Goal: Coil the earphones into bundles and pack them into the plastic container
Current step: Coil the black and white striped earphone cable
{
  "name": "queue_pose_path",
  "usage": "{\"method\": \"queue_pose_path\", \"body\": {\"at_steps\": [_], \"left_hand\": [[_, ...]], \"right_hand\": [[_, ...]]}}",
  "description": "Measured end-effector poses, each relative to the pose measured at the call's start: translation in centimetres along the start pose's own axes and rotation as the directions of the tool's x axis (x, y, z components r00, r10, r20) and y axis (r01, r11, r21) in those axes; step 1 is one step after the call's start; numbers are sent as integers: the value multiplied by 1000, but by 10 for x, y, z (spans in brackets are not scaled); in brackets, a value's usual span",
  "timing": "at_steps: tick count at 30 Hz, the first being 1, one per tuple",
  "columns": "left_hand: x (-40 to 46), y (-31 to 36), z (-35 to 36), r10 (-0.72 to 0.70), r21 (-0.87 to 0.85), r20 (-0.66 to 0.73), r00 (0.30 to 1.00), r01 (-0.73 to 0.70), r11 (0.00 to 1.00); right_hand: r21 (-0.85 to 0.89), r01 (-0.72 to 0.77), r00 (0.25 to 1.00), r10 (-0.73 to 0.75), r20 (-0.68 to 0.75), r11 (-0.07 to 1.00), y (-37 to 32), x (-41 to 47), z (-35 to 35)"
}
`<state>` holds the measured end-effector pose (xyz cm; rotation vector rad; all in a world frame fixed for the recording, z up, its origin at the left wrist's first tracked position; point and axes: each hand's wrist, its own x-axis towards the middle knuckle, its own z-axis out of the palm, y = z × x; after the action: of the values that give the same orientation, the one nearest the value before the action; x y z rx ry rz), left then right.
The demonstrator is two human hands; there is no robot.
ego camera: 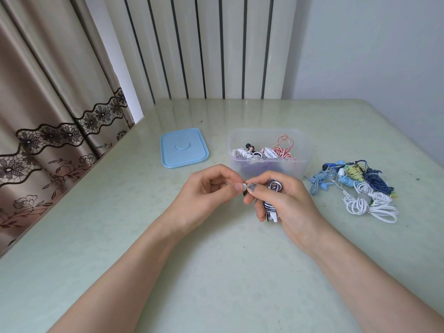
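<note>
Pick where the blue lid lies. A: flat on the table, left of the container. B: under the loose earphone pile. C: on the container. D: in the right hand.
A: the blue lid lies flat on the table, apart from the open container.

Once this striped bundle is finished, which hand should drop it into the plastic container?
Probably the right hand: it already grips the black-and-white striped earphone bundle and sits just in front of the open plastic container. The left hand only pinches the cord's end, nearer the blue lid.
</note>
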<state>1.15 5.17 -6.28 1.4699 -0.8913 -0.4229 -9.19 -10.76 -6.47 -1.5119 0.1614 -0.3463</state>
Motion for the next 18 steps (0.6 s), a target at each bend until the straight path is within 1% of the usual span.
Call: {"method": "queue_pose_path", "body": {"at_steps": [4, 11, 18], "left_hand": [[-1, 1, 0, -13, -7, -9, 1000, 13, 1000], [-2, 0, -1, -34, -65, 15, 999, 34, 997], [-3, 1, 1, -14, -67, 7, 1000, 14, 998]], "right_hand": [[-9, -5, 1000, 5, -2, 1000, 0, -1, -1], [4, -23, 1000, 23, -7, 1000, -2, -1, 0], [18, -6, 999, 7, -38, 1000, -4, -3, 3]]}}
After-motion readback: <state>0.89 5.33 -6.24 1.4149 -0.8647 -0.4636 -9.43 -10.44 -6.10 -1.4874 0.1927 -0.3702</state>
